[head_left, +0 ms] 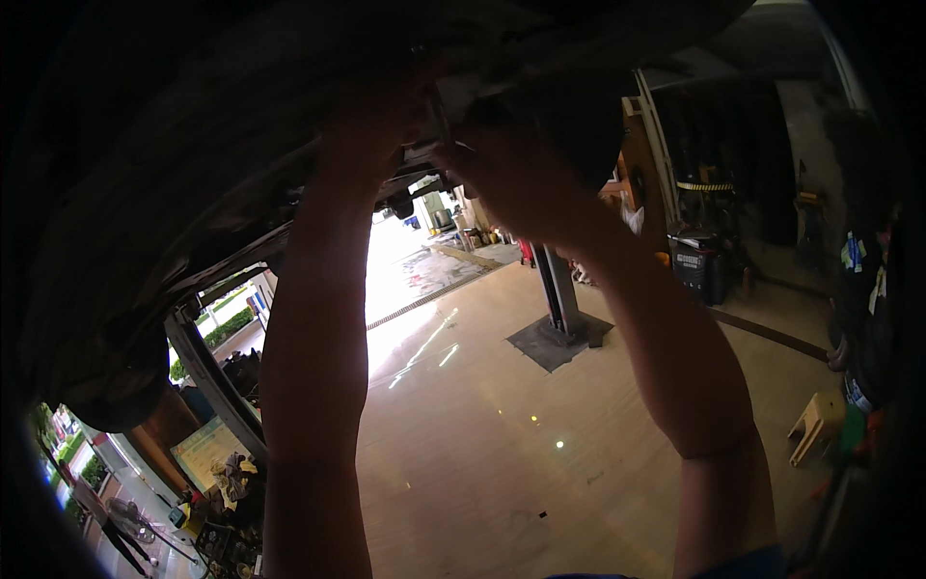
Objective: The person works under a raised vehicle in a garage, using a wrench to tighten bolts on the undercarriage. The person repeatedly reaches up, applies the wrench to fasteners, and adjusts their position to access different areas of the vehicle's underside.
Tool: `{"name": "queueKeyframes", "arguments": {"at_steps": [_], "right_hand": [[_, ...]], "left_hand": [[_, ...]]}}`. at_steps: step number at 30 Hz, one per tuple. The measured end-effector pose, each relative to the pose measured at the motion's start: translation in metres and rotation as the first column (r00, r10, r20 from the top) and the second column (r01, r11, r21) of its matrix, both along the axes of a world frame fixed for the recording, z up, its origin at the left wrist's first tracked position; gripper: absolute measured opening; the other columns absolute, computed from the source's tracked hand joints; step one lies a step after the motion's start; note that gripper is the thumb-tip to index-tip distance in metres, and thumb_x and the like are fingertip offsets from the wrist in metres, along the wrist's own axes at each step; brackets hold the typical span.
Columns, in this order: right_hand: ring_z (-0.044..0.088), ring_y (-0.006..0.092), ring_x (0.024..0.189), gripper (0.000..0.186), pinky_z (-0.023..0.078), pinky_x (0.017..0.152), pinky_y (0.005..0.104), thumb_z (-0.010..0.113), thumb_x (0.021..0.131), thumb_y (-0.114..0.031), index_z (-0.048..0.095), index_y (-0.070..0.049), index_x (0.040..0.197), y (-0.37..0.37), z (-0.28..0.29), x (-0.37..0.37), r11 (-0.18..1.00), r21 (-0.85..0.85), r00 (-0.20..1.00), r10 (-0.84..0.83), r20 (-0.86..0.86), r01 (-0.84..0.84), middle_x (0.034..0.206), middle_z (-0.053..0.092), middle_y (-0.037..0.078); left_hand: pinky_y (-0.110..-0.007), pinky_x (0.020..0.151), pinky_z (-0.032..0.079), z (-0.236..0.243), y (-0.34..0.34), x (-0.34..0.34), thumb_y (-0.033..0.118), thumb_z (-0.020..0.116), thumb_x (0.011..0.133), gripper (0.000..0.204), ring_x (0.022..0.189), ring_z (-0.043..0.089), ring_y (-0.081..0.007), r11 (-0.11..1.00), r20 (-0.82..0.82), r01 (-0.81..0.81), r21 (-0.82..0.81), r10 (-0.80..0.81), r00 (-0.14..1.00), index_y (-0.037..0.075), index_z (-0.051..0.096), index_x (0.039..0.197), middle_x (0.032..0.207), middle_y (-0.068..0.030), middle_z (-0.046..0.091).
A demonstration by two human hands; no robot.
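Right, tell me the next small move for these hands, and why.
I'd probably ease the left hand slightly aside for a clearer look: it and the right hand are raised close together beneath the dark vehicle underside, and the shadow there hides what, if anything, they grip.

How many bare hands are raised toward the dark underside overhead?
2: the left hand, near top centre, and the right hand, to its right, slightly lower. Deep shadow up there could hide more.
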State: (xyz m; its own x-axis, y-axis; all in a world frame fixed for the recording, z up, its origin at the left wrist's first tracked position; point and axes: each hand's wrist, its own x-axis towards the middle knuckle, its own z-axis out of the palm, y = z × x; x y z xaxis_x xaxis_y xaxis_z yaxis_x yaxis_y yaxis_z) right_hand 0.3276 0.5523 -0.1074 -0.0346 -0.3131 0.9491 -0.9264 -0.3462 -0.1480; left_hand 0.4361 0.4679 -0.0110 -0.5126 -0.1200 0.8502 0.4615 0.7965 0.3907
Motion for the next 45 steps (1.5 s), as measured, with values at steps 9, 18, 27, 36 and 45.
{"name": "queueKeyframes", "arguments": {"at_steps": [9, 18, 27, 36, 45], "right_hand": [[0.064, 0.0197, 0.064, 0.032, 0.054, 0.062, 0.0320, 0.059, 0.092, -0.036, 0.066, -0.005, 0.090, 0.005, -0.005, 0.012, 0.929, 0.025, 0.928, -0.368, -0.061, 0.370, 0.076, 0.066, 0.008], [0.043, 0.0089, 0.052, 0.045, 0.038, 0.043, 0.0171, 0.045, 0.098, -0.052, 0.062, -0.011, 0.105, -0.032, -0.045, -0.009, -0.466, -0.189, -0.488, 0.684, 0.543, -0.864, 0.073, 0.059, 0.002], [0.065, 0.0257, 0.073, 0.012, 0.053, 0.062, 0.0352, 0.058, 0.091, -0.014, 0.058, -0.004, 0.096, -0.038, -0.037, -0.003, 0.891, -0.447, 0.992, -0.031, 0.119, 0.081, 0.080, 0.063, 0.012], [0.067, 0.0256, 0.073, 0.015, 0.056, 0.064, 0.0359, 0.055, 0.087, -0.010, 0.057, -0.002, 0.100, -0.017, -0.032, -0.018, 0.835, -0.401, 0.877, -0.462, -0.135, 0.378, 0.081, 0.063, 0.013], [0.066, 0.0215, 0.062, 0.021, 0.056, 0.059, 0.0336, 0.060, 0.091, -0.017, 0.060, -0.005, 0.108, 0.012, -0.017, -0.001, 0.921, -0.179, 0.920, -0.371, -0.126, 0.347, 0.072, 0.065, 0.009]], "left_hand": [[-0.019, 0.039, 0.020, 0.001, -0.009, -0.002, 0.026, 0.065, 0.093, 0.022, 0.044, 0.031, -0.0032, 0.986, 0.052, 0.077, 0.146, -0.086, 0.995, 0.012, 0.058, 0.078, 0.054, 0.0073, 0.041], [-0.017, 0.041, 0.023, -0.004, -0.008, -0.011, 0.032, 0.062, 0.094, 0.022, 0.047, 0.036, -0.0028, 0.970, 0.025, 0.188, 0.154, -0.195, 0.981, 0.010, 0.063, 0.095, 0.060, 0.0077, 0.048], [-0.019, 0.040, 0.025, -0.004, -0.006, -0.015, 0.034, 0.066, 0.091, 0.025, 0.045, 0.036, -0.0029, 0.979, 0.118, 0.081, 0.185, -0.104, 0.988, 0.010, 0.061, 0.086, 0.056, 0.0074, 0.042], [-0.020, 0.039, 0.025, -0.004, -0.008, -0.011, 0.031, 0.069, 0.090, 0.026, 0.043, 0.036, -0.0034, 0.992, 0.075, -0.021, 0.128, 0.012, 0.997, 0.007, 0.062, 0.081, 0.054, 0.0062, 0.042], [-0.018, 0.040, 0.024, -0.001, -0.006, -0.004, 0.029, 0.064, 0.094, 0.024, 0.044, 0.037, -0.0027, 0.966, 0.164, 0.220, 0.133, -0.240, 0.957, 0.006, 0.063, 0.087, 0.055, 0.0060, 0.045]]}}
